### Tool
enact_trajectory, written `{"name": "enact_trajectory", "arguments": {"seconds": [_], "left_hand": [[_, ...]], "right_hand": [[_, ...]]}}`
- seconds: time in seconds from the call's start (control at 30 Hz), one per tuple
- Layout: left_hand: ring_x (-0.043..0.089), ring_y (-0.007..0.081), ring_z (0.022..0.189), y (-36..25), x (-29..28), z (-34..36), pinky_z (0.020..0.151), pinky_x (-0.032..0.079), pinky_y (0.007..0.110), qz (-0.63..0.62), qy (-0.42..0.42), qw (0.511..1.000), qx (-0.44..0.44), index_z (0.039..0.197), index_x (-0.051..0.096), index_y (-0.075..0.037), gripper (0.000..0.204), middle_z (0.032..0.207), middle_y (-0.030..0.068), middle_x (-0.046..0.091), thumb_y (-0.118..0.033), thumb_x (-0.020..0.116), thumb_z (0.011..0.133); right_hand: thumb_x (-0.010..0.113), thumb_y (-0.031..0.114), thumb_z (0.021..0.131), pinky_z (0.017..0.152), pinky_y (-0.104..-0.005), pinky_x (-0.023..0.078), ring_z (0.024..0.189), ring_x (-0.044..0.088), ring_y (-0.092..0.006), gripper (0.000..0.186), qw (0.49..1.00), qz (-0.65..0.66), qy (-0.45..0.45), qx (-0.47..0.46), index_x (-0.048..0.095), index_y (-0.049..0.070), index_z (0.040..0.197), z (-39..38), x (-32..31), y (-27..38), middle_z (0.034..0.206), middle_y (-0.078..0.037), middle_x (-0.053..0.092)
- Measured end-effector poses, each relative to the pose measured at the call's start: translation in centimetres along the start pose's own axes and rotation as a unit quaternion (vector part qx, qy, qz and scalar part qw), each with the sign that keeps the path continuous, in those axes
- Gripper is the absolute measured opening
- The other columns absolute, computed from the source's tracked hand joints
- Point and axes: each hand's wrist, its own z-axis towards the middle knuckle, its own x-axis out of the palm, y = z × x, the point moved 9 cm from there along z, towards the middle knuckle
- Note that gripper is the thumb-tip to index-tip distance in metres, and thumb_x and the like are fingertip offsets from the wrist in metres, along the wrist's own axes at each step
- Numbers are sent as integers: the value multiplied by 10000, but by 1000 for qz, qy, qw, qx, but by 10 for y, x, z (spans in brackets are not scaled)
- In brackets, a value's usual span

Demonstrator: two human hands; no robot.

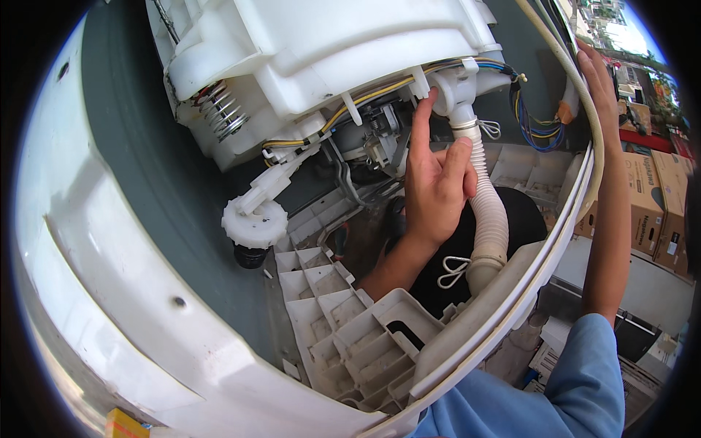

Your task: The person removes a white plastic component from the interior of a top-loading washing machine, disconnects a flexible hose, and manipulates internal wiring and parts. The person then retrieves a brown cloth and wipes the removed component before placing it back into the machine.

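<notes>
From the opening in the washing machine's base, my left hand (pixel 437 186) reaches up. Its index finger is stretched out, with the tip at the white valve housing (pixel 454 86) under the tub (pixel 343 51). The thumb is raised beside the ribbed drain hose (pixel 489 212), and the other fingers curl inward, holding nothing visible. Wire clamps (pixel 454 271) sit on the hose's ends. At the right, my right hand (pixel 599 82) lies along the outer side of the cabinet (pixel 540 270) with fingers extended; its fingertips are partly hidden by the edge.
Yellow, blue and black wires (pixel 365 95) run under the tub toward a loose bundle (pixel 537 124). A suspension spring (pixel 223 109) and a white rod end (pixel 254 221) stand at the left. The ribbed plastic base (pixel 343 306) surrounds the opening. Cardboard boxes (pixel 642 201) stand outside, right.
</notes>
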Motion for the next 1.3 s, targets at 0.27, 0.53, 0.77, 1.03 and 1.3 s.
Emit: {"name": "enact_trajectory", "arguments": {"seconds": [0.27,0.53,0.77,1.03,1.3], "left_hand": [[414,103,388,-16,26,31,367,322,267,189,27,981,8,1336,480,8,427,560,58,542,-220,536,979],[389,137,351,13,14,48,363,314,279,-33,91,968,-233,980,527,-8,243,548,151,582,-250,535,957],[395,105,352,23,20,45,362,313,235,-231,165,912,-296,721,577,-2,373,534,113,565,-200,434,1002],[616,123,482,-20,55,34,382,524,181,-687,329,585,-280,811,529,115,401,965,260,625,-114,318,1065],[599,115,485,-21,52,39,393,494,202,-792,214,537,-197,708,555,50,172,798,138,588,114,541,867]], "right_hand": [[536,525,1017,1146,-336,337,1321,543,-244,622,1000,-14,-13,-17,587,64,1431,-5,0,4,1435,-130,593],[537,539,1008,1123,-358,355,1286,553,-256,637,1000,-20,1,-7,572,61,1427,-2,2,3,1386,-166,601],[513,519,1030,1156,-340,307,1335,502,-237,639,1000,-26,15,8,535,53,1468,-5,5,3,1425,-156,555],[495,503,1045,1151,-331,309,1327,504,-218,618,999,-25,19,19,514,62,1478,-2,4,3,1408,-136,566],[485,498,1052,1130,-331,330,1294,522,-215,612,999,-27,32,7,510,50,1468,-1,5,-4,1388,-135,577]]}}
